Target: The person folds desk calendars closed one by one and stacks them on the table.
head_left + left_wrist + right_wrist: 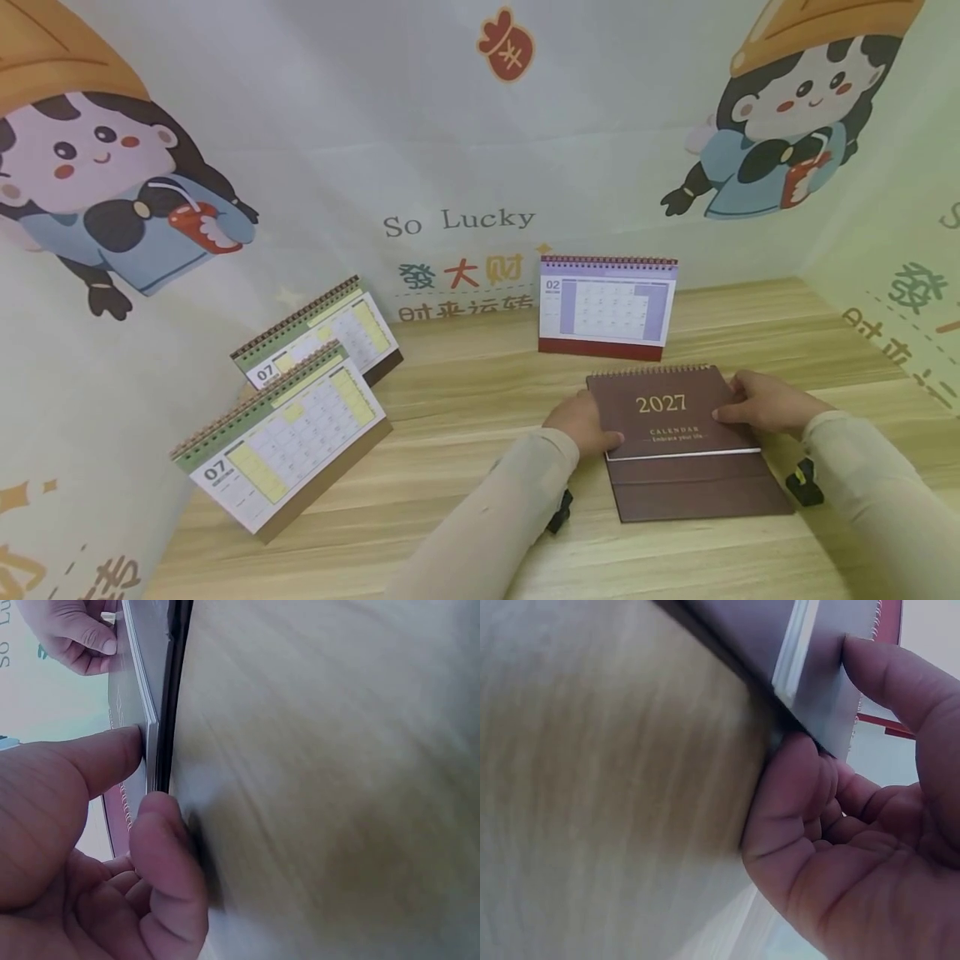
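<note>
A brown desk calendar [675,427] marked 2027 in gold lies on the table with its lower flap spread toward me. My left hand [581,423] grips its left side, the thumb on the cover. On the opposite side my right hand [776,403] holds the edge with its thumb over the cover. In the left wrist view the left hand [97,847] has its thumb and curled fingers about the page stack [142,682]. Curled fingers of the right hand [855,832] sit under the calendar edge in the right wrist view.
Behind stands a purple-paged calendar [607,308] with a red base. Two green-and-yellow calendars, one nearer [288,442] and one farther [337,333], stand tilted at the left. A printed cloth [360,108] hangs behind the wooden table [450,400].
</note>
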`<state>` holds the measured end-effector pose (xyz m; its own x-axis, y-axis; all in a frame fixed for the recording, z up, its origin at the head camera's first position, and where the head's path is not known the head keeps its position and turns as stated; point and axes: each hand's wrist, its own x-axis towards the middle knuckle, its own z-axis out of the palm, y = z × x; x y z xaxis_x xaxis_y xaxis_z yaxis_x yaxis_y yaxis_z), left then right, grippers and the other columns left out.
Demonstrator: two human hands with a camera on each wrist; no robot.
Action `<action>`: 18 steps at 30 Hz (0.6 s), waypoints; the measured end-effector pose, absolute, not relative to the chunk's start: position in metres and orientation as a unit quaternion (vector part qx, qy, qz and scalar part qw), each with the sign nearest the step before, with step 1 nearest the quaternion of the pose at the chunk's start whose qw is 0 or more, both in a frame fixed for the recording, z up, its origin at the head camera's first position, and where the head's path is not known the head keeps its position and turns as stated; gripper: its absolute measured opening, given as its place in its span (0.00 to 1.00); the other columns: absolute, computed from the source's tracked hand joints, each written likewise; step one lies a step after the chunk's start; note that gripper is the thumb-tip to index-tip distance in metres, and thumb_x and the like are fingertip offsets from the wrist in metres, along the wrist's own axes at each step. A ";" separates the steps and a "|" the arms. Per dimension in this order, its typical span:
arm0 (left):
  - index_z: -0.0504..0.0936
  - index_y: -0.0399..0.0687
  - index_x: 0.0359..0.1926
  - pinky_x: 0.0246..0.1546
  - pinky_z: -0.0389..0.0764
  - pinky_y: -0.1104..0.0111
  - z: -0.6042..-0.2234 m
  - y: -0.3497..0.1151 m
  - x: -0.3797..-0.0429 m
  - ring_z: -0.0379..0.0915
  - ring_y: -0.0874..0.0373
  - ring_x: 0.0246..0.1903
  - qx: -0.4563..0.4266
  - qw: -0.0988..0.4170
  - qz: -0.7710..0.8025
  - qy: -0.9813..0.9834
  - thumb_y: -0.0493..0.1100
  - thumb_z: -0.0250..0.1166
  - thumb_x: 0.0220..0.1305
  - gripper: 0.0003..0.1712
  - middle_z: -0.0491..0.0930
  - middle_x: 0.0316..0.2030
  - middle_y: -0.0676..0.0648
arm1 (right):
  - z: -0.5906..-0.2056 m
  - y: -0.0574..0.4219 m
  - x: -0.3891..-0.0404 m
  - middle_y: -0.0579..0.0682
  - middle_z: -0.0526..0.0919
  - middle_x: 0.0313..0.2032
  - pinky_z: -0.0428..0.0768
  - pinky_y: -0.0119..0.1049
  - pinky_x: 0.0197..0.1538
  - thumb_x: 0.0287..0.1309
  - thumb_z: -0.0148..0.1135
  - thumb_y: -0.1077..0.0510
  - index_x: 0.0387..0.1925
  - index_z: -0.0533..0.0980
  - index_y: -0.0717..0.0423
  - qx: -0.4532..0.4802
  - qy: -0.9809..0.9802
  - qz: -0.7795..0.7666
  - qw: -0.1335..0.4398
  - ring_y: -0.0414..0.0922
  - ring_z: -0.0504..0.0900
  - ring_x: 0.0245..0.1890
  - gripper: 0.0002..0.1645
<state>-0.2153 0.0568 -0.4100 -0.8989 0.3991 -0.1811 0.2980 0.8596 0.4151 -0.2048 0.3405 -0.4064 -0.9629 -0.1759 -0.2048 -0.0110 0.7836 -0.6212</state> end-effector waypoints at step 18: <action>0.73 0.39 0.63 0.53 0.76 0.66 -0.415 0.055 -0.216 0.78 0.52 0.51 0.185 0.125 0.207 0.953 0.55 0.71 0.60 0.37 0.80 0.52 0.45 | -0.407 0.339 -0.204 0.57 0.77 0.31 0.76 0.40 0.35 0.55 0.69 0.58 0.37 0.69 0.72 -0.052 0.936 -0.326 0.126 0.49 0.76 0.33 0.22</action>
<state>-0.2157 0.0546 -0.4148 -0.9000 0.4044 -0.1624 0.3008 0.8461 0.4401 -0.2040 0.3392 -0.4070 -0.9630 -0.1787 -0.2016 -0.0146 0.7820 -0.6231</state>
